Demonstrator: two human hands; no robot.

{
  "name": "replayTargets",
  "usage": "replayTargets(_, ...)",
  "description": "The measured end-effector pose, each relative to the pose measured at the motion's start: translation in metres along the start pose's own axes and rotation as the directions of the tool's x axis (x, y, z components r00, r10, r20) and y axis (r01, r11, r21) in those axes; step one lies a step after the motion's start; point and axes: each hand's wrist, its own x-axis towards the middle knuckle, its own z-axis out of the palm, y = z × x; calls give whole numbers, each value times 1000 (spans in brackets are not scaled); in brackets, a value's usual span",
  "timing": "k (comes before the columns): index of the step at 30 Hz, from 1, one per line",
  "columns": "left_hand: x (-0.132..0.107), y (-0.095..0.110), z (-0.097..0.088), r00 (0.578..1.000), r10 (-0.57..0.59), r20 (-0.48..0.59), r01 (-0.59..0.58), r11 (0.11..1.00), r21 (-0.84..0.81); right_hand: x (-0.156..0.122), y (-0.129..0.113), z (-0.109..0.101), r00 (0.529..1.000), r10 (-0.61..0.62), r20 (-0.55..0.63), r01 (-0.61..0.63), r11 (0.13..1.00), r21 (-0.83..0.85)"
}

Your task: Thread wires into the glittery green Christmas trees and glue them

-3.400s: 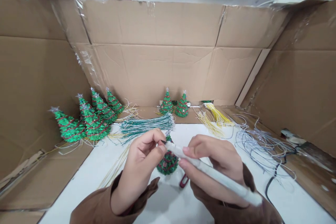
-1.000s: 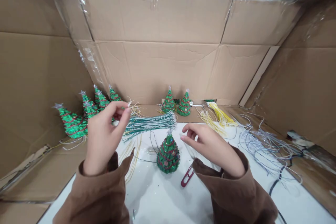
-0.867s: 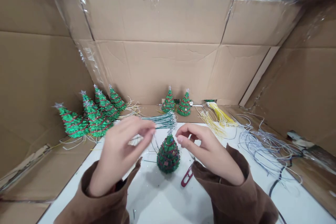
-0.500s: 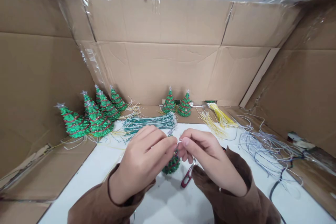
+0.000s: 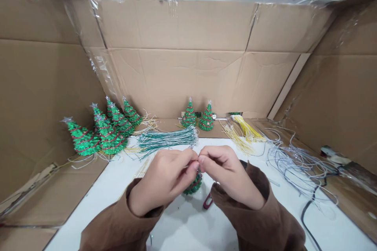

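Note:
Above the white table, my left hand (image 5: 166, 174) and my right hand (image 5: 226, 170) meet fingertip to fingertip, each closed in a pinch. A thin white wire showed between them a moment ago; the fingers now cover nearly all of it. Behind and below the fingertips stands a small green tinsel Christmas tree (image 5: 193, 186) with red garland, mostly hidden by my left hand. Close under my right sleeve lies a tool with a dark red looped handle (image 5: 207, 202), its other end out of sight.
Several finished-looking trees (image 5: 110, 135) cluster at the left, and two trees (image 5: 207, 117) stand at the back. Bundles of green wires (image 5: 167, 138) and yellow wires (image 5: 249, 129) lie ahead. Loose white wires (image 5: 291, 168) and a black cable (image 5: 308, 210) spread rightward. Cardboard walls (image 5: 176, 74) enclose the table.
My hands have come closer together, covering the white wire between the fingertips. The left fingers have shifted slightly, and my right sleeve now hides more of the red-handled tool.

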Motion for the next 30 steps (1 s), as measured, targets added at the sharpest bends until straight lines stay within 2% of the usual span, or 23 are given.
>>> replayTargets(6, 4, -2, 5, 992, 66, -105, -65, 998, 6, 3, 4, 5, 999, 10, -37, -7, 998, 70)
replayTargets(9, 4, -2, 7, 988, 49, -149, -49, 999, 1, 3, 6, 10, 998, 41, -54, -34, 990, 134)
replayTargets(12, 4, -5, 3, 994, -57, -89, 51, 997, -62, 3, 7, 7, 995, 77, -64, -66, 986, 155)
replayTargets(14, 3, -10, -3, 991, -136, 8, 136, 986, -94, 3, 8, -1, 984, 61, -169, -36, 988, 150)
replayTargets(15, 3, -12, -7, 984, -169, 51, 173, 980, -97, 3, 8, -8, 961, 33, -274, 15, 985, 173)
replayTargets(16, 3, -15, -11, 977, -199, 81, 206, 974, -95, 4, 8, -15, 917, 1, -398, 89, 974, 207)
replayTargets(18, 2, -18, -18, 962, -263, 76, 270, 957, -105, 5, 7, -28, 792, -44, -609, 247, 935, 254)
replayTargets(19, 3, -18, -19, 953, -299, 45, 303, 945, -122, 5, 7, -32, 753, -57, -655, 295, 920, 259)
replayTargets(20, 3, -17, -19, 943, -333, 2, 329, 932, -149, 5, 7, -34, 756, -64, -651, 301, 918, 259)
replayTargets(21, 3, -16, -18, 931, -363, -44, 349, 919, -184, 5, 7, -34, 799, -64, -598, 264, 931, 253)
replayTargets(23, 4, -12, -10, 913, -396, -104, 358, 896, -262, 6, 8, -27, 918, -36, -396, 134, 966, 221)
replayTargets(25, 6, -6, 0, 926, -369, -75, 328, 888, -322, 7, 9, -14, 973, -8, -229, 54, 979, 194)
replayTargets(27, 7, -3, 6, 954, -300, 13, 286, 895, -342, 8, 10, -2, 980, -33, -196, 70, 980, 184)
replayTargets(30, 8, -5, 6, 958, -269, 103, 288, 907, -309, 10, 13, 2, 944, -118, -309, 159, 981, 108)
